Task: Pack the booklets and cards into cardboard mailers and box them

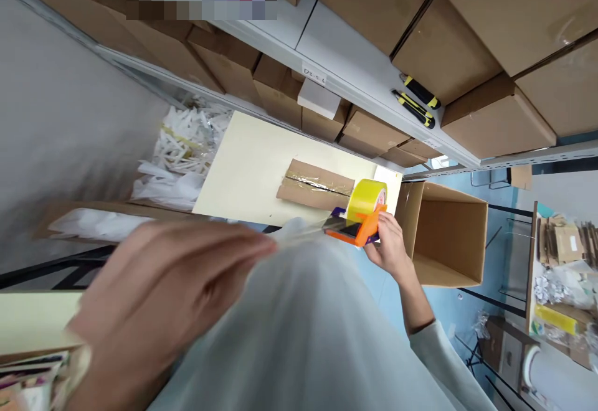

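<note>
Pale worktop (247, 162) bears taped cardboard (322, 196); near its edge, right fingers (390, 227) grip an orange tape dispenser (367, 229), left fingers (238, 240) seemingly pinch its strip (303, 234): likely a pull needing even tension.

Loose pale grey-green top (317, 330), soft folds, plain matching right sleeve (451, 364), blurred pale band or cuff (78, 364) at left wrist
</note>
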A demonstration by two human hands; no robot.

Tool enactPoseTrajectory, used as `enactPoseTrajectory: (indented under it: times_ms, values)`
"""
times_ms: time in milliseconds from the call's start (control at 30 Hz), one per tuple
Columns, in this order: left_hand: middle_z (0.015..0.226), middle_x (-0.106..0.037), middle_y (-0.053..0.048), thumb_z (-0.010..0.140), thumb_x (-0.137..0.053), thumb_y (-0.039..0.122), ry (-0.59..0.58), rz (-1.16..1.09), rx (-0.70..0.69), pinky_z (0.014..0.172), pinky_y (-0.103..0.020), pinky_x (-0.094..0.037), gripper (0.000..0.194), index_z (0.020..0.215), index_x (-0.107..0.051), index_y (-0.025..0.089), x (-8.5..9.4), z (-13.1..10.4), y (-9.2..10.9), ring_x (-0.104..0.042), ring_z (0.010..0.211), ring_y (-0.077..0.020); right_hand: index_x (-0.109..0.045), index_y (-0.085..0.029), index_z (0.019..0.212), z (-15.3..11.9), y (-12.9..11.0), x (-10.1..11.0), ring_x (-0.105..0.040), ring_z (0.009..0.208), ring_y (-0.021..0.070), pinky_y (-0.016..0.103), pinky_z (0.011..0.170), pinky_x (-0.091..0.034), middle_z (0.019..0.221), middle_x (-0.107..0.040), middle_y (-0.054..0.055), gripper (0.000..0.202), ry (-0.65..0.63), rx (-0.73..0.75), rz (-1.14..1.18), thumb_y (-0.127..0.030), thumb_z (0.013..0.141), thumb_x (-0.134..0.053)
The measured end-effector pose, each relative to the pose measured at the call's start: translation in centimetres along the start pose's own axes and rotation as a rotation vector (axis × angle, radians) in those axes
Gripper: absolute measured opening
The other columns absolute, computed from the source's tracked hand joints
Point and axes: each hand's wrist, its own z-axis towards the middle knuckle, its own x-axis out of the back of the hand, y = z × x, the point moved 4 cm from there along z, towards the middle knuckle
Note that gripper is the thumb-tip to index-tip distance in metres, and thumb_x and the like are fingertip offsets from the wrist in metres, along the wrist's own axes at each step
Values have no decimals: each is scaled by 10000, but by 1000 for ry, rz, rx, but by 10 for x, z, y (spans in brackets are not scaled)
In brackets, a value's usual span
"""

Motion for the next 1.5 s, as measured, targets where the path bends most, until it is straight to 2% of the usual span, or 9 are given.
enactPoseTrajectory:
  times_ms: [100, 233, 333, 500, 800, 1067, 1267, 1400, 1500]
  values:
    - [912, -803, 26, 992, -754, 350, 150, 46, 150, 868, -392, -649, 95, 913, -796, 319, -21, 14, -44, -747, 866, -210, -702, -230, 1095, 13, 11, -7, -715, 962, 305, 474, 898, -623, 978, -763, 107, 261, -225, -135, 74, -489, 1063, -686]
    - [911, -798, -11, 919, -775, 418, 57, -235, 551, 768, -325, -636, 201, 929, -772, 217, -71, 20, -138, -729, 766, -173, -711, -223, 1137, 42, 40, -35, -681, 802, 225, 354, 754, -584, 952, -762, 56, 368, -563, -351, 261, -580, 1081, -636]
    - [894, -782, -41, 843, -839, 438, 47, -371, 785, 825, -354, -671, 273, 885, -747, 184, -102, 16, -200, -735, 779, -190, -708, -204, 1105, 67, 65, -63, -683, 761, 195, 317, 688, -572, 942, -766, 46, 460, -767, -468, 484, -655, 1037, -648]
    - [897, -774, -65, 773, -881, 322, 53, -538, 957, 919, -383, -679, 238, 845, -741, 144, -131, 12, -257, -737, 859, -192, -681, -185, 985, 99, 95, -99, -693, 758, 188, 283, 647, -559, 851, -753, 32, 554, -989, -623, 597, -721, 889, -783]
    - [883, -775, -63, 731, -865, 275, 2, -622, 1035, 909, -373, -661, 207, 822, -740, 138, -150, 6, -301, -722, 856, -183, -683, -179, 868, 118, 100, -124, -594, 711, 148, 262, 627, -481, 797, -710, 10, 602, -1070, -715, 548, -756, 784, -836]
    - [837, -776, -60, 629, -986, 489, -159, -715, 1087, 885, -357, -613, 472, 860, -740, 159, -179, 1, -331, -706, 873, -204, -693, -158, 862, 123, 95, -129, -581, 681, 130, 254, 614, -469, 776, -696, 13, 622, -1076, -780, 472, -761, 809, -836]
    - [999, -794, -81, 694, -972, 514, -245, -597, 1091, 868, -355, -605, 556, 1064, -719, 186, -184, -3, -337, -730, 916, -221, -702, -168, 863, 122, 90, -129, -610, 665, 138, 258, 595, -487, 771, -715, 13, 555, -1067, -822, 449, -706, 847, -840]
    - [973, -805, -65, 849, -822, 426, -200, -363, 874, 900, -342, -606, 271, 987, -756, 203, -176, 3, -325, -740, 901, -212, -719, -161, 911, 120, 90, -131, -636, 681, 140, 252, 608, -503, 812, -743, 28, 497, -1086, -864, 442, -644, 891, -833]
    - [933, -812, -63, 901, -768, 428, -182, -330, 739, 879, -346, -617, 242, 969, -789, 198, -180, 7, -308, -746, 847, -212, -727, -160, 954, 118, 92, -131, -642, 709, 142, 246, 627, -503, 840, -748, 30, 472, -1073, -864, 438, -610, 886, -851]
